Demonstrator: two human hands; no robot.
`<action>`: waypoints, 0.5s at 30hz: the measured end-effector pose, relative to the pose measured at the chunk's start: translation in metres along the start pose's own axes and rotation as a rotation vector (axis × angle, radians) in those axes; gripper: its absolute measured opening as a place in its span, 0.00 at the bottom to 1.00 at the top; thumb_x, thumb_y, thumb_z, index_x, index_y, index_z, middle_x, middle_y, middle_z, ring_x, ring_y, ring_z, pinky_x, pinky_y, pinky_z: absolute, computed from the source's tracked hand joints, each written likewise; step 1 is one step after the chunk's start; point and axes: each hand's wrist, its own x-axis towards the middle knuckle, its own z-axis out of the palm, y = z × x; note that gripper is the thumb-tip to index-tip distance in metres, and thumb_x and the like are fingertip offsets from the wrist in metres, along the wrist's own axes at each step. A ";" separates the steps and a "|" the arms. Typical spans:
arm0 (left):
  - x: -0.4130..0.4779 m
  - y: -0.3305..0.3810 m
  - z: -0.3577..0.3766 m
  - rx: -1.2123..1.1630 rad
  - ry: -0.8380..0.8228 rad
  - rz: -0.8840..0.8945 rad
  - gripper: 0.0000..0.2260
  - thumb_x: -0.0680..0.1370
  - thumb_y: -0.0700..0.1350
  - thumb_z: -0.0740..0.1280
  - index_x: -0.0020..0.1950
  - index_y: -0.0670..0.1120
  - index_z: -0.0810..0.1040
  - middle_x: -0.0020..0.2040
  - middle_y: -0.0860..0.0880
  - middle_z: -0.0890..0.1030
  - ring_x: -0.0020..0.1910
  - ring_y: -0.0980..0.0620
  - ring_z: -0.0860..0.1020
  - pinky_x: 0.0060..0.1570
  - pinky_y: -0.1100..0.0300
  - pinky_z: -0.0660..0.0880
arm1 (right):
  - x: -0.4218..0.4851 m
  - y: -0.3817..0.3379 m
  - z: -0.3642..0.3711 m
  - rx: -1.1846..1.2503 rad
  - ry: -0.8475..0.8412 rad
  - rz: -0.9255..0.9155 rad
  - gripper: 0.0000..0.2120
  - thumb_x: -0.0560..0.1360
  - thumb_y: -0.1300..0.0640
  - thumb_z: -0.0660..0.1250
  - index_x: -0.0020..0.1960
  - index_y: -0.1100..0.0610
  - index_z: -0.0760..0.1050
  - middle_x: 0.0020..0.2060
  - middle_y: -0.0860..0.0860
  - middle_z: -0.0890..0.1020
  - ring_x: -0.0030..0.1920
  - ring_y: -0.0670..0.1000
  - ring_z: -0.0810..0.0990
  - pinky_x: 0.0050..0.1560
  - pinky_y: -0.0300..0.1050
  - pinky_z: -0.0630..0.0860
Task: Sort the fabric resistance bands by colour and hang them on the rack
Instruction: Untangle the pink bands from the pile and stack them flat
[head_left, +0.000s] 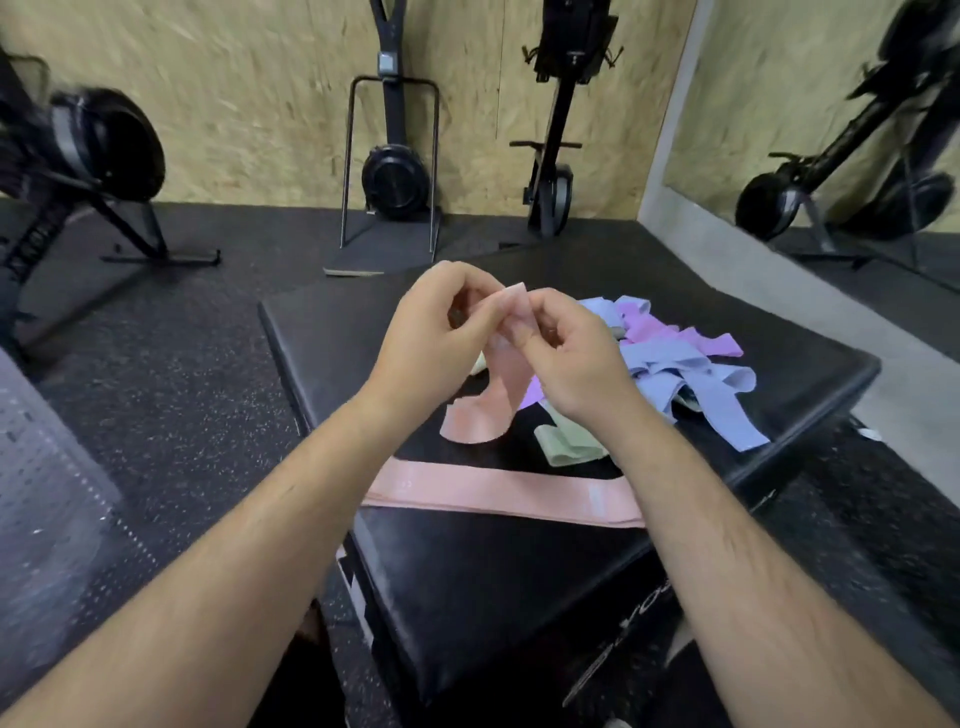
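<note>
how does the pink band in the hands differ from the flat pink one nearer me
The held pink fabric band is pinched at its top by the left hand and right hand; the flat pink fabric band lies untouched. The held one hangs twisted, its lower loop curling on the black padded box; the flat one lies straight across the box's near edge. Both are the same pale pink.

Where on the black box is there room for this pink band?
Bare top at the far-left corner of the box, and nearer you below the flat pink band. The right side is crowded with tangled bands.
</note>
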 end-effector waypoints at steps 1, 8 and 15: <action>0.006 0.011 -0.004 0.005 -0.011 0.019 0.05 0.80 0.50 0.71 0.45 0.55 0.79 0.44 0.52 0.82 0.43 0.56 0.79 0.43 0.62 0.75 | 0.004 -0.010 -0.006 -0.040 0.017 -0.020 0.07 0.81 0.51 0.65 0.52 0.50 0.80 0.44 0.47 0.83 0.48 0.50 0.79 0.47 0.46 0.74; 0.015 0.060 -0.023 -0.040 -0.009 0.090 0.06 0.81 0.47 0.70 0.47 0.46 0.81 0.44 0.44 0.81 0.37 0.58 0.76 0.31 0.70 0.71 | -0.012 -0.057 -0.028 0.256 -0.020 -0.014 0.08 0.81 0.59 0.68 0.56 0.63 0.77 0.47 0.58 0.85 0.46 0.50 0.82 0.48 0.44 0.79; -0.029 0.014 -0.026 -0.104 0.055 -0.143 0.07 0.81 0.50 0.71 0.44 0.50 0.82 0.37 0.56 0.81 0.36 0.59 0.75 0.39 0.65 0.72 | -0.060 -0.018 -0.021 0.097 -0.297 0.277 0.12 0.79 0.52 0.72 0.43 0.59 0.77 0.32 0.46 0.76 0.34 0.44 0.74 0.39 0.39 0.70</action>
